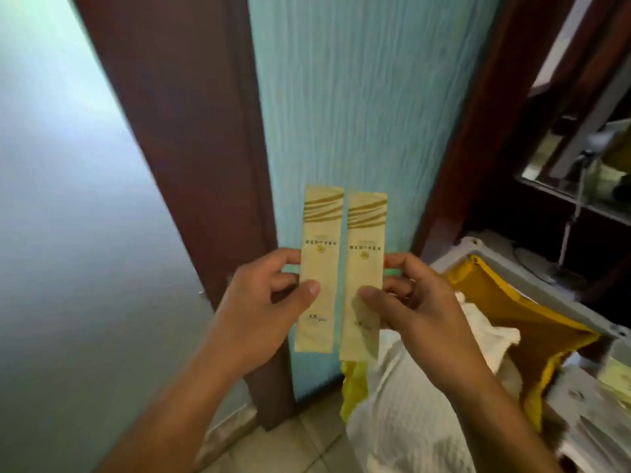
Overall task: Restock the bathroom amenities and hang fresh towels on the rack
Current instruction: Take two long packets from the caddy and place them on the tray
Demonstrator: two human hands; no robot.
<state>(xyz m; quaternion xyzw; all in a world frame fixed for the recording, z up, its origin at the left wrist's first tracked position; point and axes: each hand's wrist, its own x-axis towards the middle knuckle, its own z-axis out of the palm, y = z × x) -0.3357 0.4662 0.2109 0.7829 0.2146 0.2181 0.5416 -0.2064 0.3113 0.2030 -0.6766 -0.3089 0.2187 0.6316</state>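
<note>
Door [68, 199]: a pale frosted panel fills your far left.
Frame [191, 131]: dark red-brown wood runs down beside the door and passes behind your left forearm.
Left hand [259, 302]: you pinch the left packet, thumb on its front, fingers curled behind its left edge.
Left packet [319, 268]: a long, narrow tan paper sachet, upright in the air before the wall. It has gold wavy stripes near the top and small print with a round emblem at mid-height.
Right packet [363, 278]: the same design, just beside the first and a little lower, with a thin gap showing between them up top.
Right hand [420, 302]: grips the right packet the same way; your thumb covers part of its lower front.
Wall [358, 97]: teal and ribbed, behind both packets.
Towels [409, 404]: white, heaped under your right forearm.
Bag [512, 312]: yellow, hung open in a grey cart [546, 295] at your right.
</note>
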